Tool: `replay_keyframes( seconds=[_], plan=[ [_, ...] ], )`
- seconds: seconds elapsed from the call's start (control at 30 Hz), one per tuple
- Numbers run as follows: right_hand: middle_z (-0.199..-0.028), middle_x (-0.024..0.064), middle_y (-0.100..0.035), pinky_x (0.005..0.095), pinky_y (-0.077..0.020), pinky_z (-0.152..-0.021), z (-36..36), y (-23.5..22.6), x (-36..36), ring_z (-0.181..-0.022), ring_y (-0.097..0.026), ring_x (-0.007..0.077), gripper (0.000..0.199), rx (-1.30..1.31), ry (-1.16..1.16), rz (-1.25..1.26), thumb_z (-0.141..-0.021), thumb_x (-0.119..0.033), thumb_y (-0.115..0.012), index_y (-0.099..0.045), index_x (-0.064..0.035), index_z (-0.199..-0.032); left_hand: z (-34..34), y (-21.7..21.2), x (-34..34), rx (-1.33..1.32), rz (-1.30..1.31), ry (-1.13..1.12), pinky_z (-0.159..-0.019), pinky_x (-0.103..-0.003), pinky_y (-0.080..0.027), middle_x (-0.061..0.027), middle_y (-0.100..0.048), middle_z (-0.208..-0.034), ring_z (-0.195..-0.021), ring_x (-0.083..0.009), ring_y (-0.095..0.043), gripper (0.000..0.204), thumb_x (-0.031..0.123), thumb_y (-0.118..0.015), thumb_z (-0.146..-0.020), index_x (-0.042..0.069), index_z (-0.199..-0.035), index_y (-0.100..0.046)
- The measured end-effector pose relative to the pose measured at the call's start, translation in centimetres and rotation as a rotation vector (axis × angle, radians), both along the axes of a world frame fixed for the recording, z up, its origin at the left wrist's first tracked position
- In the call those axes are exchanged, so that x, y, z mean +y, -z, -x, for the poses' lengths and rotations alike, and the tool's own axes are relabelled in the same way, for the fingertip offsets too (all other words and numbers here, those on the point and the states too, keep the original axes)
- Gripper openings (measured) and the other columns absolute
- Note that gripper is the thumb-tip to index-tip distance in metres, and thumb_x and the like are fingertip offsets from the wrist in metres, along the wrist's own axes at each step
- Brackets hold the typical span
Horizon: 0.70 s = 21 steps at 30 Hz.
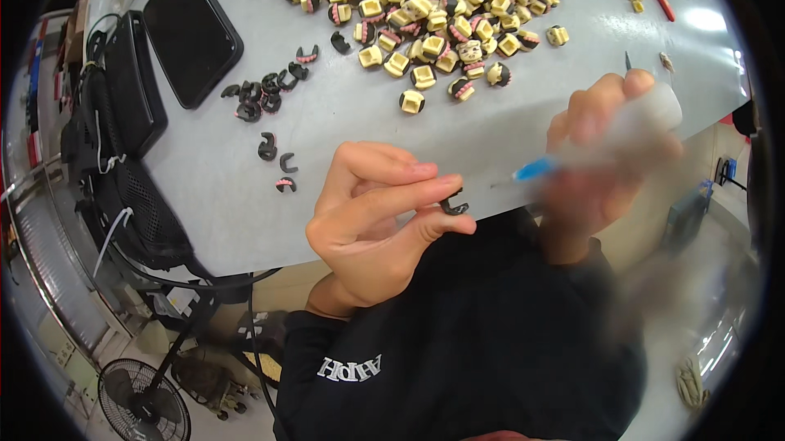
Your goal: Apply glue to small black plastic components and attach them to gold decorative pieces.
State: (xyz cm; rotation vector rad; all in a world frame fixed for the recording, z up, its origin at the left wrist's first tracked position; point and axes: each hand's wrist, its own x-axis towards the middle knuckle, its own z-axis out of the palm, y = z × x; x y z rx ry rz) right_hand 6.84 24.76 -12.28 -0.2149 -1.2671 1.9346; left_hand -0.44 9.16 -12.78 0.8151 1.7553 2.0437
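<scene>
Head view. Your left hand (372,212) pinches a small black U-shaped piece (452,203) between thumb and fingertips, just off the near edge of the grey table (245,196). Your right hand (609,143), blurred, is closed around a pale tool with a blue tip (536,169) right of the piece. A flat black rectangular tablet (192,31) lies at the table's left; a heap of cream blocks (425,4) covers its far middle, with bare surface between heap and near edge.

Dark screen (192,31): flat black rectangular tablet, rounded corners, lying unlit at the table's (343,114) upper left, tilted diagonally. No packages, labels or signs can be made out.
</scene>
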Motion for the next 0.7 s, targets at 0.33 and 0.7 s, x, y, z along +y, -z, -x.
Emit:
replay_keyframes(
  seconds=[0.33,0.7],
  plan=[
    [-0.107,0.0206,-0.055,0.0304,-0.0487,-0.076,-2.8,-1.7,3.0,-0.091,-0.059,0.0238,0.031,-0.135,0.259,-0.275,-0.087,-0.016,-0.056,-0.042,-0.0026,-0.111,-0.2,-0.2,-0.1,-0.029,-0.109,0.003,-0.057,-0.022,-0.05,-0.0087,-0.05,-0.092,-0.074,-0.0137,-0.051,0.03,-0.011,-0.072,-0.062,-0.002,-0.09,-0.066],
    [-0.108,0.0136,-0.058,0.0316,-0.0419,-0.088,-3.7,-1.1,3.1,-0.103,-0.054,0.0212,0.028,-0.668,0.102,-0.669,-0.075,0.006,-0.06,-0.055,0.0024,-0.103,-0.5,-0.4,-0.4,-0.101,-0.077,-0.055,-0.058,-0.021,-0.048,-0.0082,-0.049,-0.092,-0.077,-0.0143,-0.052,0.026,-0.01,-0.07,-0.066,-0.003,-0.09,-0.066]
  ],
)
